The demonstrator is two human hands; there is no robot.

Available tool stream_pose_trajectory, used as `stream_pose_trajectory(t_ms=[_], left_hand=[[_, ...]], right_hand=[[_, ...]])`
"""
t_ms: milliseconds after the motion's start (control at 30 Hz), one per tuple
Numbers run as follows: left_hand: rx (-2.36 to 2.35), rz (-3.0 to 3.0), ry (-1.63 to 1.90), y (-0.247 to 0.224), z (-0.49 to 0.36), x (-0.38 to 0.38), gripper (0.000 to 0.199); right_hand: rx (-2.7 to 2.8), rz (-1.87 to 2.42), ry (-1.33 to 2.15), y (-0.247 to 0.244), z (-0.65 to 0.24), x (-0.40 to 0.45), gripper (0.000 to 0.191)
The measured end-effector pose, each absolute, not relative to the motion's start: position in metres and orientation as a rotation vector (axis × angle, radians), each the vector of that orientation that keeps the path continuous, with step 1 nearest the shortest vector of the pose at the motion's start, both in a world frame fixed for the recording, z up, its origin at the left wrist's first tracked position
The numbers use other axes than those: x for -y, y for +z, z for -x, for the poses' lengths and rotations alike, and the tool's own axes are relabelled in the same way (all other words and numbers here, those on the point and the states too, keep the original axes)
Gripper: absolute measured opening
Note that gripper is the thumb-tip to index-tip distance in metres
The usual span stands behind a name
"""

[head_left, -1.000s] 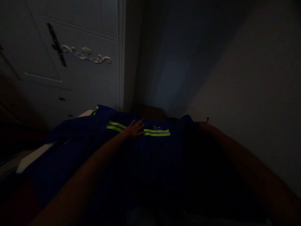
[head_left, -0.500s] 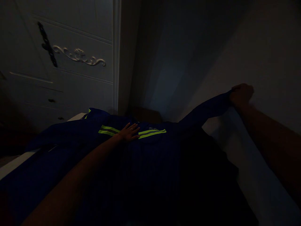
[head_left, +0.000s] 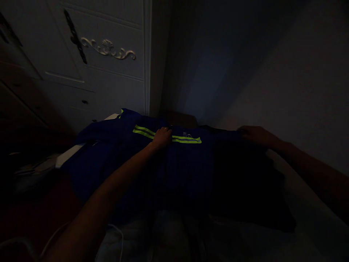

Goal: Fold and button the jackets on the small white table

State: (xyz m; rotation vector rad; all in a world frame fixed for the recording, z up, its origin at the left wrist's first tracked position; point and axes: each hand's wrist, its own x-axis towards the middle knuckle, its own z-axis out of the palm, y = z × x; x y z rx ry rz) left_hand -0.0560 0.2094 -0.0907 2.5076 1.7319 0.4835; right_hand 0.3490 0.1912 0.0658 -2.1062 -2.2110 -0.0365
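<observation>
A dark blue work jacket [head_left: 188, 171] with yellow-green reflective stripes across the chest lies spread out in dim light. My left hand [head_left: 163, 137] is on its chest between the two stripes, the fingers curled down into the cloth. A ring shows on one finger. At the right, my right hand [head_left: 252, 134] is closed on the end of the jacket's sleeve [head_left: 226, 135], which runs nearly level out from the shoulder. Its fingertips are hard to make out in the dark. Blackness hides the surface to the right under the jacket.
A pale cabinet [head_left: 117, 87] with a dark handle [head_left: 75, 36] and carved ornament [head_left: 107, 49] rises behind. A plain wall [head_left: 300, 91] stands at the right. One white edge [head_left: 68, 156] shows beneath the jacket at left. A pale cable [head_left: 120, 233] lies near the front.
My right hand has come down and inward, lowering the raised sleeve. My left hand's spread fingers have curled into the chest cloth. The view has shifted, and the jacket's lower edge has drawn up.
</observation>
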Motion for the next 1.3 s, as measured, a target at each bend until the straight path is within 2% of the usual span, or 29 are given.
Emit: stream_pose_trajectory(t_ms=[67, 133, 233, 333, 500, 633, 733, 800, 933, 1033, 1100, 1167, 1300], left_hand=[[-1.829, -2.430, 0.560, -0.085, 0.055, -0.172, 0.037], [-1.865, -2.340, 0.692, -0.087, 0.059, -0.127, 0.036], [-1.820, -2.130, 0.914, -0.102, 0.067, -0.054, 0.028], [-1.703, -2.126, 0.937, -0.123, 0.074, 0.006, 0.025], [-1.632, -2.311, 1.007, -0.159, 0.070, 0.067, 0.025], [-1.798, -1.957, 0.986, -0.202, 0.057, 0.093, 0.023], [-1.861, -1.651, 1.008, -0.227, 0.045, 0.101, 0.037], [-1.864, -1.561, 1.060, -0.231, 0.038, 0.103, 0.040], [-1.824, -1.543, 1.117, -0.226, 0.025, 0.105, 0.022], [-1.824, -1.485, 1.121, -0.229, 0.019, 0.106, 0.036], [-1.833, -1.422, 1.148, -0.233, 0.015, 0.106, 0.051], [-1.792, -1.368, 1.172, -0.236, 0.012, 0.106, 0.057], [-1.732, -1.225, 1.146, -0.234, 0.004, 0.107, 0.054]], right_hand=[[2.507, 1.845, 0.267, 0.037, -0.306, -0.153, 0.031], [2.673, 1.504, 0.414, 0.008, -0.260, -0.116, 0.032], [2.787, 1.062, 0.480, -0.029, -0.196, -0.074, 0.036], [2.903, 0.879, 0.417, -0.056, -0.146, -0.050, 0.042], [2.945, 0.922, 0.246, -0.089, -0.113, -0.047, 0.036], [2.754, 0.908, 0.420, -0.113, -0.117, -0.056, 0.035], [2.639, 0.922, 0.502, -0.124, -0.122, -0.055, 0.047], [2.611, 0.968, 0.541, -0.127, -0.123, -0.052, 0.059], [2.686, 1.022, 0.570, -0.122, -0.120, -0.047, 0.074], [2.782, 0.976, 0.543, -0.116, -0.118, -0.048, 0.081], [2.814, 0.943, 0.518, -0.114, -0.118, -0.050, 0.082], [2.832, 0.922, 0.519, -0.112, -0.117, -0.051, 0.080], [2.864, 0.892, 0.501, -0.112, -0.114, -0.054, 0.066]])
